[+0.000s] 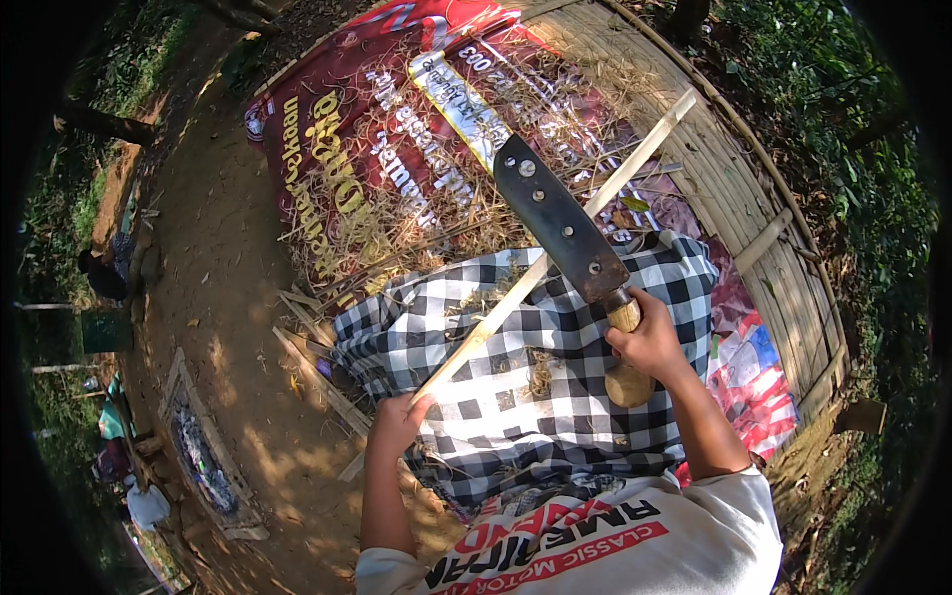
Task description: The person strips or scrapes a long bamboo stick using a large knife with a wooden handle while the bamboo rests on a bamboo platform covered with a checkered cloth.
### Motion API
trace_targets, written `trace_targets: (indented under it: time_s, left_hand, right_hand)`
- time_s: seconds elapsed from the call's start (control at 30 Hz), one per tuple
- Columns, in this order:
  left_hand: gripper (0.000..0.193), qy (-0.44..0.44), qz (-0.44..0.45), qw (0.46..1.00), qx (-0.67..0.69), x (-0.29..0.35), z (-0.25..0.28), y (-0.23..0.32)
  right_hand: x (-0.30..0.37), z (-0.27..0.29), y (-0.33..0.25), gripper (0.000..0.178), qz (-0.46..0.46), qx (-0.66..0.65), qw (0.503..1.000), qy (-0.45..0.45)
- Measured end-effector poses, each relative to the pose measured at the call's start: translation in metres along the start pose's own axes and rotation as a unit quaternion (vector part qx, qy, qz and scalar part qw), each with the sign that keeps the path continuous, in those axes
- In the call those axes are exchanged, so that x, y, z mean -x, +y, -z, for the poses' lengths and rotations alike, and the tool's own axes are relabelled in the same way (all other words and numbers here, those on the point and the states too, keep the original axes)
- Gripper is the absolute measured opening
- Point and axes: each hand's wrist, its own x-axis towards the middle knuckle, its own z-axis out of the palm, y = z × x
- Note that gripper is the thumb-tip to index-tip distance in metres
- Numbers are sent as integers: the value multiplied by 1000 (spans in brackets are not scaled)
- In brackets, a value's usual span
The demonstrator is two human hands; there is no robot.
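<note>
Bamboo, in the form of a long pale split strip (pixel 555 253), runs diagonally from near left to far right across the lap, which is covered by a black-and-white checked cloth (pixel 555 397). Its near end is gripped in the left hand (pixel 397 421), whose fingers are closed round the strip. The right hand (pixel 650 342) is wrapped tightly round the pale wooden handle of a broad dark steel cleaver with rivets along the blade (pixel 557 220); the blade is laid against the strip just right of its middle.

For a clean shaving, the blade is best held at a shallow angle to the strip and pushed away from the body, towards the far end, so that the edge never travels towards the left hand. The strip should be kept steady against the cloth-covered knee, and the left hand held well behind the blade.

Dry straw-coloured shavings (pixel 416 198) are strewn on a red printed banner (pixel 327 149) spread over a woven bamboo platform (pixel 734 188).
</note>
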Motion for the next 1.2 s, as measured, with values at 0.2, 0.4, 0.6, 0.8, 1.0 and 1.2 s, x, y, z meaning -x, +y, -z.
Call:
trace_targets:
  time_s: [0.2,0.4,0.6,0.8,1.0,1.2]
  left_hand:
    - [44,6,-34,999,42,-4,-4,-18]
    - [43,16,-28,999,35,-1,-3,-10]
    - [35,5,-31,998,58,-5,-3,-8]
    - [43,28,-57,996,62,-2,-7,-19]
    - [43,24,-40,998,42,-5,-8,-15]
    - [39,36,-56,997,24,0,-7,-7]
  right_hand:
    - [1,-14,-9,35,-23,-55,998,20]
    - [-3,9,-9,43,-79,-30,996,-17]
    - [10,-10,-8,42,0,58,996,-67]
    - [4,-18,-15,30,16,40,996,-82]
    - [15,-46,-12,42,75,71,993,-55]
    - [5,-34,-20,30,74,77,992,-64]
